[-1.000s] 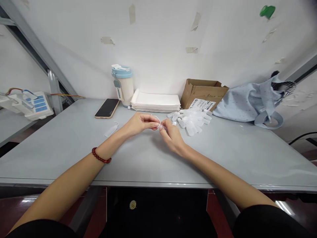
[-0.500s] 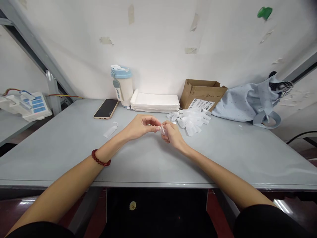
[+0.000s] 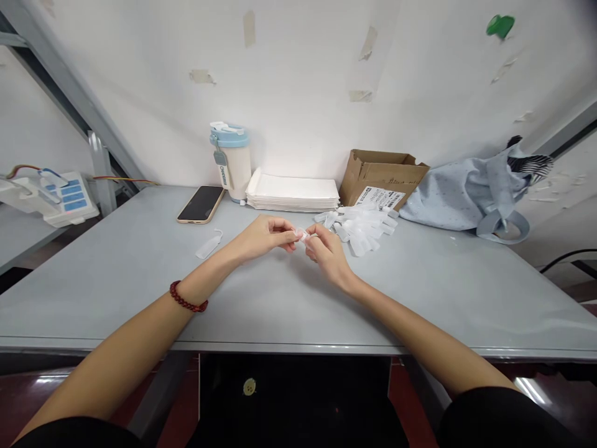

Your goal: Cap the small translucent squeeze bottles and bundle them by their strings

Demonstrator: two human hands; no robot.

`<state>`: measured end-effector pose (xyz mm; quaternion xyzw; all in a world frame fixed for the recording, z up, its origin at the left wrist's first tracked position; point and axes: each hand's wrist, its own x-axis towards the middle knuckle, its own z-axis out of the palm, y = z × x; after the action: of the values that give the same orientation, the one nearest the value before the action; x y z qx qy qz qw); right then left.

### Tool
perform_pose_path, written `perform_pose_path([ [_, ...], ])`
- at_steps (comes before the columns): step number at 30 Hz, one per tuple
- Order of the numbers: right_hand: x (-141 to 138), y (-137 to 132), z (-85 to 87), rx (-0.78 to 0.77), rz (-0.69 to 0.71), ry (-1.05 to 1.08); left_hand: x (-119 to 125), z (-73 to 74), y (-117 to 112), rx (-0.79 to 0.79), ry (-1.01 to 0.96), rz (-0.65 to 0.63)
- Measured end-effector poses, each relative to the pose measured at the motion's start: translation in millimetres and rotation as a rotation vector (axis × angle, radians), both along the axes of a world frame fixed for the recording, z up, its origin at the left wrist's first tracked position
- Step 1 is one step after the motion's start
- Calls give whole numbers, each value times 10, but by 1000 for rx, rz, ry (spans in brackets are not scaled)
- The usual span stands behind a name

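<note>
My left hand and my right hand meet above the middle of the grey table, fingertips pinched together on one small clear plastic piece. The left wrist wears a red bead bracelet. A heap of similar clear plastic pieces lies just beyond my right hand. A single clear piece lies apart on the table to the left of my left hand.
Along the wall stand a phone, a white tumbler with a blue lid, a stack of white sheets, an open cardboard box and a light blue cloth bag. A white device with blue buttons sits far left.
Both hands stay together at the table's middle; the fingers have shifted slightly on the small clear piece. Nothing else has moved.
</note>
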<state>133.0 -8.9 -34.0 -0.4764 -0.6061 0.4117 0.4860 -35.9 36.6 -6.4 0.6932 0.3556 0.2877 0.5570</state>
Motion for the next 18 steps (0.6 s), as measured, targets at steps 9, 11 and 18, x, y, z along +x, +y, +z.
perform_pose_path([
  [9, 19, -29, 1, 249, -23, -346, -10, 29, -22, 131, 12, -31],
  [11, 16, -32, -1, 260, -28, -388, -8, 15, -12, 151, -7, -14],
  [18, 13, -39, -8, 245, -26, -440, 11, -20, 6, 22, -76, 35],
])
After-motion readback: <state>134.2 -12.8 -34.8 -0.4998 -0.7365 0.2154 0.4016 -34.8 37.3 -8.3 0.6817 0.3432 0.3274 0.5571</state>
